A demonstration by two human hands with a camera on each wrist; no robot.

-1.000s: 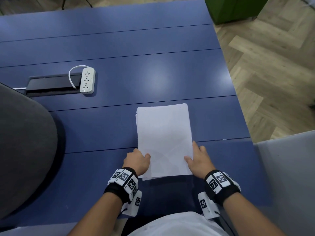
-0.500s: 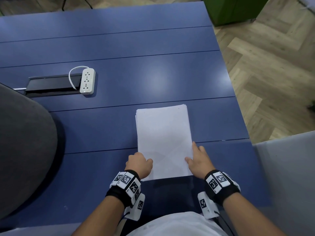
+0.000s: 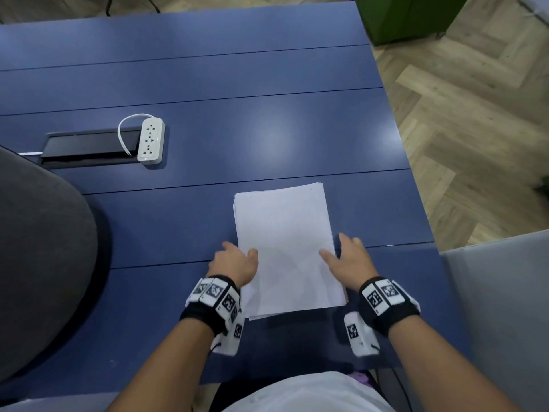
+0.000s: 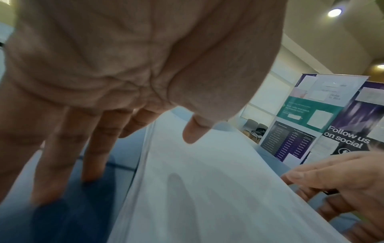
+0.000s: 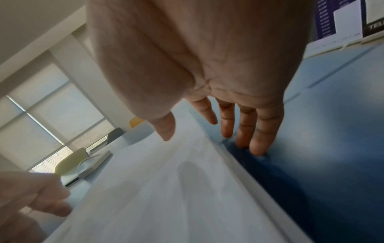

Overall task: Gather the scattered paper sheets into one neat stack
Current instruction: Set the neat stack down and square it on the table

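From the head view, a stack of white paper sheets [image 3: 286, 248] is lying flat on the blue tabletop [image 3: 208, 99], close to the person's body. The left hand [image 3: 233, 264] is sitting at the left long edge of the stack, with its thumb lying on the top sheet. The right hand [image 3: 350, 261] is sitting at the right long edge, thumb on the paper too. A white power strip [image 3: 151, 140] is lying farther back on the left, well apart from the paper, beside a black cable box [image 3: 89, 146] set into the tabletop.

From the left wrist view, the left hand [image 4: 129, 69] is reaching down with straight fingers [image 4: 51, 164] touching the tabletop just beside the stack [image 4: 207, 189]. Its grip is wide and is holding nothing. The right hand [image 4: 340, 184] is showing at the far edge of the paper.

From the right wrist view, the right hand [image 5: 207, 62] is spreading straight fingers [image 5: 261, 131] down onto the tabletop right beside the stack's edge [image 5: 166, 189]. Its grip is wide too, holding nothing. The left hand [image 5: 31, 197] is showing blurry at the other side.
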